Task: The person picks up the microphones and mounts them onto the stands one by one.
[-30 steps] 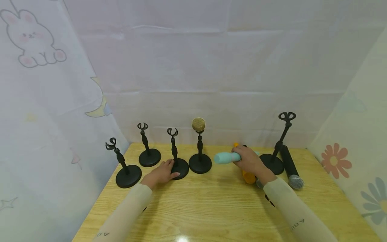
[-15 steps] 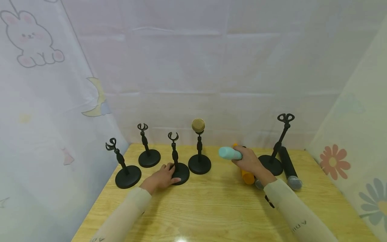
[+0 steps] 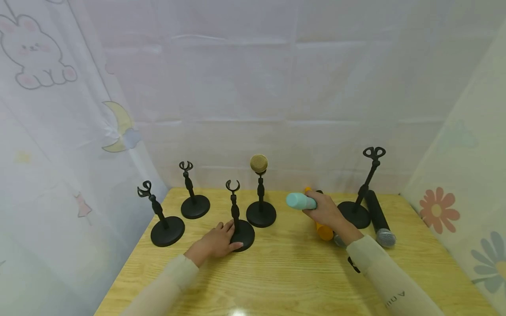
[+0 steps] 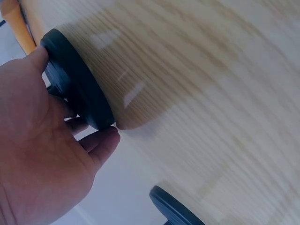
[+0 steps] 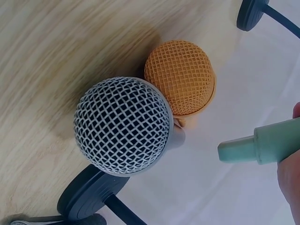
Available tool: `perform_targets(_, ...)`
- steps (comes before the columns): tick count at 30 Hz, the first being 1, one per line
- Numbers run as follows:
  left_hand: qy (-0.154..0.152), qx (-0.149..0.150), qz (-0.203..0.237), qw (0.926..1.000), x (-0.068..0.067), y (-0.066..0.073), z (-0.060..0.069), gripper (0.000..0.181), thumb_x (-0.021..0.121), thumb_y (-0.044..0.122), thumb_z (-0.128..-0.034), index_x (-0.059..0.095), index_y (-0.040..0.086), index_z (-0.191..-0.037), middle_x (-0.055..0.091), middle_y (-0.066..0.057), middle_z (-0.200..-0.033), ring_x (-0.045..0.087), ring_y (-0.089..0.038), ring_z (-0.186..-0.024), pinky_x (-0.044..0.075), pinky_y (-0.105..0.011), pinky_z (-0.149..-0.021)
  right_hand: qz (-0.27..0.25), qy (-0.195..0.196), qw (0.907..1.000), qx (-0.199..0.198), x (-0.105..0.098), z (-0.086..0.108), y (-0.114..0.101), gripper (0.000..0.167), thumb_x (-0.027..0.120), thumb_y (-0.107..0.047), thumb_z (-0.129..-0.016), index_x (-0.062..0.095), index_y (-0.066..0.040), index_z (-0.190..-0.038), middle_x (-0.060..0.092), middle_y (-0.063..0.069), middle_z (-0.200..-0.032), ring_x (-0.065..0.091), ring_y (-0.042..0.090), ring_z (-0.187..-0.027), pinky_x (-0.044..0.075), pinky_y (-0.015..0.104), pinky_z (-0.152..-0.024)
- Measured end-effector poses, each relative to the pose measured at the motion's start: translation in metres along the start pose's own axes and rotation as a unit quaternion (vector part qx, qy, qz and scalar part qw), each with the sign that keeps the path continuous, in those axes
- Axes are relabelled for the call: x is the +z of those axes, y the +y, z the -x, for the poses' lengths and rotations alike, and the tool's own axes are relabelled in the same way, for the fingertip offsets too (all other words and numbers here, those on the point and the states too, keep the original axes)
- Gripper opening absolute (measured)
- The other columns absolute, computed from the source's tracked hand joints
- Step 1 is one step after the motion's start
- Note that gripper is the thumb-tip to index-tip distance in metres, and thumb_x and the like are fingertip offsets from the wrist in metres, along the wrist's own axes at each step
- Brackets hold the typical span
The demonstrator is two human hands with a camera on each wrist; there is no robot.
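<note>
Grips with the left hand (image 3: 216, 242) the round base of a black stand (image 3: 246, 235) at three o'clock, with the thumb on its near edge. Grasps with the right hand (image 3: 323, 208) a mint-green handle (image 3: 301, 201), held above the wooden table (image 3: 257, 283) and pointing one end toward nine o'clock. Shows an orange microphone (image 5: 180, 77) at six o'clock from that hand, beside a silver-headed microphone (image 5: 123, 126) at five; cannot tell whether touching. Shows a tall stand (image 3: 354, 215) at three o'clock, with its pole leaning toward one, and just beyond, a long black microphone (image 3: 377, 214) lying with its head toward five.

Shows from the left hand, at two o'clock, a gold microphone (image 3: 258, 163) mounted on an upright stand (image 3: 261, 214); at eleven, a rear stand (image 3: 195, 206); just past nine, a leftmost stand (image 3: 168, 231). Displays behind, at twelve, a pale cloth (image 3: 276, 87).
</note>
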State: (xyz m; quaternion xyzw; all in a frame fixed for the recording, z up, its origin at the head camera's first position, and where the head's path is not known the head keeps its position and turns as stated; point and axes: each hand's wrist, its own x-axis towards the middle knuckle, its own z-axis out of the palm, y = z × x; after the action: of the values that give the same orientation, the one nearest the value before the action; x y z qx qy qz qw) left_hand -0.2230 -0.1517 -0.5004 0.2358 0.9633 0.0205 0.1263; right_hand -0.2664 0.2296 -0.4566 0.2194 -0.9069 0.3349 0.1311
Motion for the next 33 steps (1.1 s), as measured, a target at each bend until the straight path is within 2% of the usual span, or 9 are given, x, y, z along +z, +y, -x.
perform_targets(13,-0.018,0.023,-0.038,0.9988,0.004,0.022,0.004,0.08,0.039,0.063,-0.1023,0.033,0.007,-0.159,0.024,-0.012,-0.167,0.031,-0.039,-0.148,0.035,-0.049,-0.117,-0.011,0.057,0.9975,-0.039,-0.005,0.002,-0.006,0.03,0.083,0.002,-0.079,0.067,-0.011,-0.101,0.071,0.015,-0.106,0.066,0.038,-0.096,0.051,0.06,-0.083)
perform_targets(25,-0.022,0.025,-0.046,0.9984,0.005,0.041,0.008,0.082,0.039,0.067,-0.1004,0.033,0.01,-0.159,0.025,-0.009,-0.167,0.032,-0.036,-0.149,0.037,-0.048,-0.115,-0.035,0.064,0.9965,-0.041,-0.005,0.004,-0.006,0.032,0.083,0.004,-0.079,0.068,-0.012,-0.102,0.071,0.014,-0.106,0.065,0.036,-0.096,0.05,0.059,-0.084)
perform_targets(33,-0.015,0.042,-0.064,0.9969,0.007,0.053,0.011,0.084,0.038,0.069,-0.0993,0.033,0.01,-0.159,0.025,-0.008,-0.167,0.035,-0.033,-0.148,0.04,-0.045,-0.114,-0.04,0.07,0.9951,-0.057,-0.007,0.004,-0.012,0.037,0.083,0.005,-0.078,0.069,-0.01,-0.109,0.071,0.013,-0.108,0.066,0.037,-0.099,0.051,0.061,-0.086)
